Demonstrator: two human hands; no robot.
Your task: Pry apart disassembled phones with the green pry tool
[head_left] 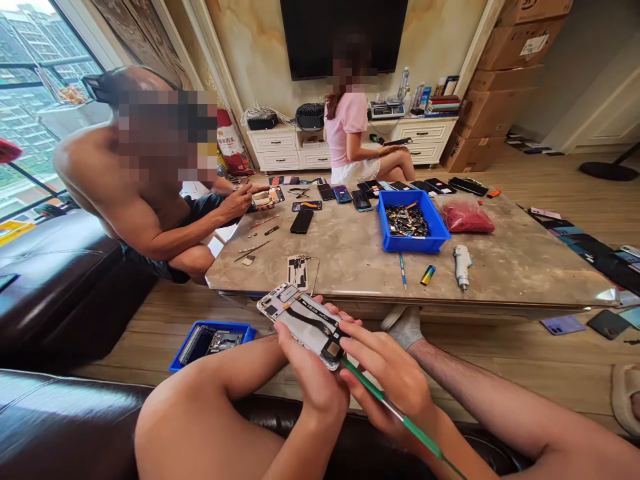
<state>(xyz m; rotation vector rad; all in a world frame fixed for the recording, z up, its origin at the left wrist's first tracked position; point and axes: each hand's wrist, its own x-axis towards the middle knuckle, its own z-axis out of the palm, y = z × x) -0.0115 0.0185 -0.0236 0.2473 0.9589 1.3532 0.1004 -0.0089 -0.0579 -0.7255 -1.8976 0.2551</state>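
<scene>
1. At five o'clock, the green tool (420,435) is cut off below.
2. At six o'clock, the underside of the phone (311,325) is hidden.
3. At ten o'clock, a person's head (163,123) is blurred.
4. At three o'clock, parts (407,221) in the blue bin (417,246) cannot be told apart.

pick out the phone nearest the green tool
The opened phone in the left hand, inner parts showing, close beside the green tool; all other phones are farther away.

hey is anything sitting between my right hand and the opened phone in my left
Nothing visible. Your right hand, gripping the green tool, is at the lower end of the opened phone.
</scene>
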